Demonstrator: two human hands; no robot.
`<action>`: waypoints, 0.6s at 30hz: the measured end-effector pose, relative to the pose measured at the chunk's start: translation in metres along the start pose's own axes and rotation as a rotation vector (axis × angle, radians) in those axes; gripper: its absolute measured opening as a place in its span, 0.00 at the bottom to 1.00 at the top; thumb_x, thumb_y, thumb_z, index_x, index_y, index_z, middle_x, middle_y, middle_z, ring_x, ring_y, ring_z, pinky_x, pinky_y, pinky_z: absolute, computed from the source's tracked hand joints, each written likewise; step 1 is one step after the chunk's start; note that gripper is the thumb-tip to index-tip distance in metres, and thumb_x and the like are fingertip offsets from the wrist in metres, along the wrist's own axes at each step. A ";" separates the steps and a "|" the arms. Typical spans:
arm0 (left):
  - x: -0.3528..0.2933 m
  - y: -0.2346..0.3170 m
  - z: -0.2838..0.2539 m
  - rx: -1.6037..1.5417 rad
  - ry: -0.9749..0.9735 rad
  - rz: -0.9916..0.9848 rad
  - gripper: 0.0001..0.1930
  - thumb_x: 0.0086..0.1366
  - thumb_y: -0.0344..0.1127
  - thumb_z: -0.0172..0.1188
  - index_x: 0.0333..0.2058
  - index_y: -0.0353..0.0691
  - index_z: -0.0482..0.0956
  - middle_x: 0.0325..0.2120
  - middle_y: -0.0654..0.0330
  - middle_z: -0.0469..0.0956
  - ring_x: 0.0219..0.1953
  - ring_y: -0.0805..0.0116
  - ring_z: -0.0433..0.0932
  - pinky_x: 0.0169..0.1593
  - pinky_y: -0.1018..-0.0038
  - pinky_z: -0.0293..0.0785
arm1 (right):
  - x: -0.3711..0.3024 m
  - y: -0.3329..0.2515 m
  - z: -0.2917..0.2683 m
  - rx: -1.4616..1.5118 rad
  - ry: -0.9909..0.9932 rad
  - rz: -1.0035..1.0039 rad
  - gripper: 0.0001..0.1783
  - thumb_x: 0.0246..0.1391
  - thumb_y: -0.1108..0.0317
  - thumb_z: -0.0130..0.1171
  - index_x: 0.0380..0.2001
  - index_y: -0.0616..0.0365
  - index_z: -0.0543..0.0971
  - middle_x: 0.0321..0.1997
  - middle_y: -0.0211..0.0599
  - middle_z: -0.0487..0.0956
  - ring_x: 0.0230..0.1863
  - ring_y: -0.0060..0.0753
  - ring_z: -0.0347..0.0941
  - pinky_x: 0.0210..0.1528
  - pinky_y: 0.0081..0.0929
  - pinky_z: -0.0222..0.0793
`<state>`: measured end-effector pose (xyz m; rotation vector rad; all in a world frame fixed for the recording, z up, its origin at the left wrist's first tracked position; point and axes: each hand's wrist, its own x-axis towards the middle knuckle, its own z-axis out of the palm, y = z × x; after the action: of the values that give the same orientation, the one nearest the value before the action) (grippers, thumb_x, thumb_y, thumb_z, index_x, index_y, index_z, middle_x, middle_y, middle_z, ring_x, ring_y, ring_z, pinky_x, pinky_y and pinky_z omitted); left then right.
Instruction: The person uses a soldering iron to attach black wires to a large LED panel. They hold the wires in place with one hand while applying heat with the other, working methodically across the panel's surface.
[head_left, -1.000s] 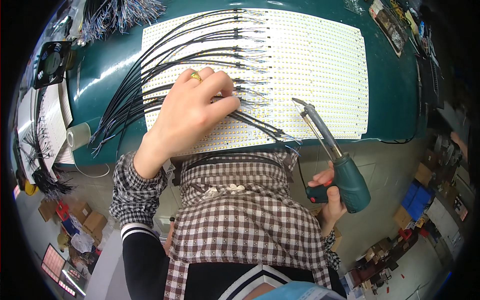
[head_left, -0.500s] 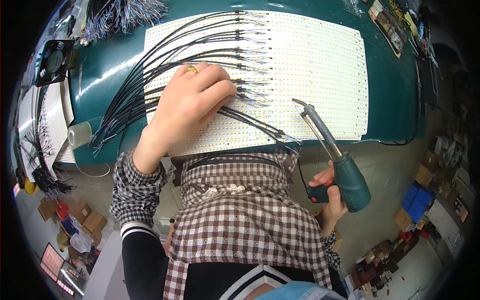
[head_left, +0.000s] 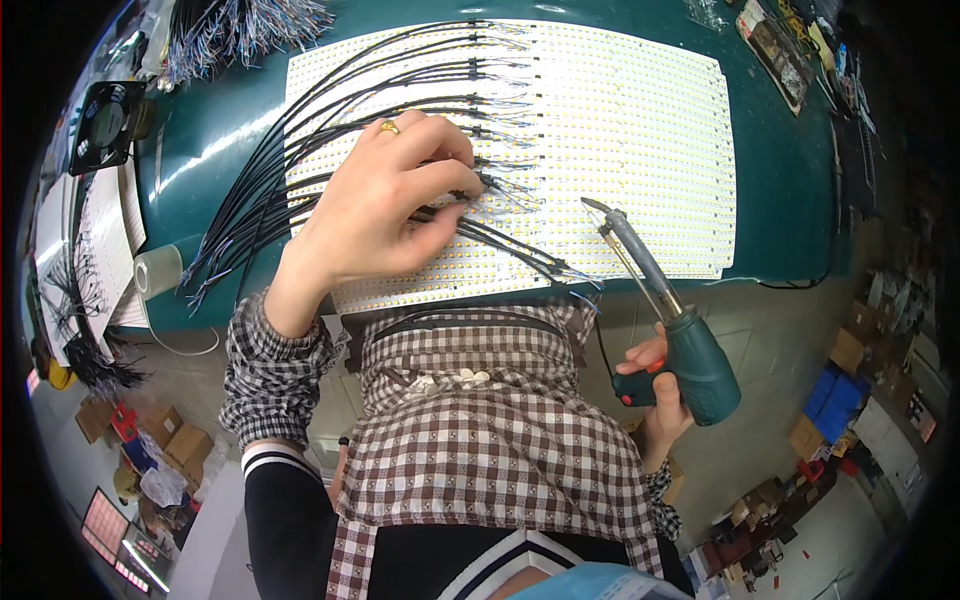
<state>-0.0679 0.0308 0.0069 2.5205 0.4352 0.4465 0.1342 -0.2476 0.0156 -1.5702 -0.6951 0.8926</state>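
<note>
A white sheet of LED boards (head_left: 640, 130) lies on the green table, dotted with rows of small yellowish chips. Black cables (head_left: 255, 165) fan across its left half, their stripped thin wires ending along a line near the middle. Over these cables is my left hand (head_left: 385, 210), a ring on one finger, with thumb and fingers closed on a black cable close to its split end. My right hand (head_left: 665, 390) grips the handle of a green soldering gun (head_left: 700, 365) in front of the table edge. Its dark tip (head_left: 592, 204) points up-left above the board.
A bundle of wires (head_left: 245, 35) lies at the far left, near a black fan (head_left: 105, 125). A roll of clear tape (head_left: 158, 270) stands by the left edge. At the far right is a worn tray (head_left: 775, 55). Cardboard boxes (head_left: 185, 450) sit on the floor.
My left hand has shifted slightly right and toward me, its thumb lower and closer to the near cables. The soldering gun is almost still.
</note>
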 end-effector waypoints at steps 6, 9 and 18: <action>-0.005 0.007 0.003 0.037 0.094 0.032 0.11 0.49 0.25 0.66 0.33 0.42 0.78 0.35 0.60 0.74 0.38 0.60 0.73 0.40 0.66 0.67 | 0.000 -0.001 -0.002 -0.024 -0.016 -0.026 0.37 0.58 0.50 0.57 0.53 0.79 0.67 0.35 0.45 0.76 0.31 0.36 0.77 0.38 0.32 0.77; -0.008 0.021 0.008 -0.017 0.128 0.045 0.11 0.49 0.24 0.65 0.34 0.41 0.78 0.32 0.60 0.74 0.33 0.60 0.75 0.34 0.68 0.71 | -0.001 0.003 -0.004 -0.008 -0.011 -0.044 0.37 0.59 0.51 0.57 0.54 0.80 0.66 0.36 0.46 0.76 0.32 0.36 0.77 0.38 0.32 0.77; 0.003 0.041 0.036 -0.177 0.056 -0.315 0.04 0.57 0.26 0.61 0.31 0.36 0.76 0.27 0.56 0.73 0.27 0.60 0.75 0.29 0.70 0.71 | -0.009 0.007 -0.009 0.003 -0.001 -0.086 0.36 0.59 0.53 0.56 0.54 0.81 0.66 0.36 0.48 0.77 0.33 0.39 0.77 0.35 0.31 0.79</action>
<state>-0.0420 -0.0169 0.0016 2.2231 0.7660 0.4130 0.1371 -0.2612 0.0106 -1.5257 -0.7554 0.8308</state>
